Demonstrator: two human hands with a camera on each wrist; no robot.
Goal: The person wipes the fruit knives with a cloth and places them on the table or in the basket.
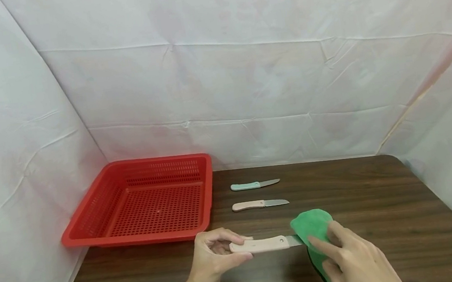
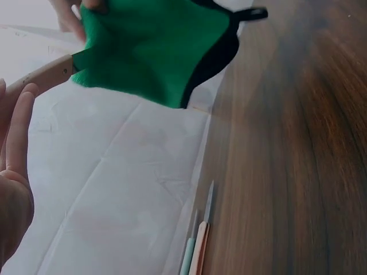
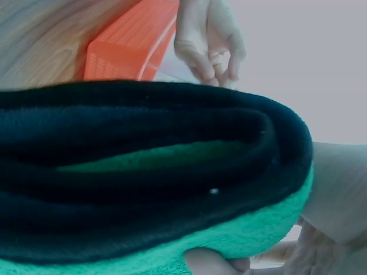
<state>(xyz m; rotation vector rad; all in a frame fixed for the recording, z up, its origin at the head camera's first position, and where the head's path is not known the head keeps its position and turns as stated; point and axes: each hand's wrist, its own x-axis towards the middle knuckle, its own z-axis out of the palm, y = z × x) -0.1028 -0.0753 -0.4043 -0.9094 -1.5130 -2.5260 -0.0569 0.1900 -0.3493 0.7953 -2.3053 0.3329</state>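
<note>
A knife with a pale pink handle (image 1: 260, 245) is held level above the table by my left hand (image 1: 215, 257), thumb and fingers pinching the handle. Its blade points right, and most of it is hidden by a green cloth (image 1: 313, 224) with dark edging. My right hand (image 1: 352, 257) grips that cloth around the blade. In the left wrist view the cloth (image 2: 149, 51) hangs down beyond the handle (image 2: 49, 77). Folds of the cloth (image 3: 252, 229) fill much of the right wrist view, with the left hand (image 3: 209, 40) behind them.
A red plastic basket (image 1: 205, 200) with a perforated bottom stands at the back left of the wooden table (image 1: 387, 215). Right of it lie a knife with a light green handle (image 1: 245, 186) and another pink-handled knife (image 1: 248, 205), blades pointing right. White sheeting (image 1: 245, 87) encloses the table.
</note>
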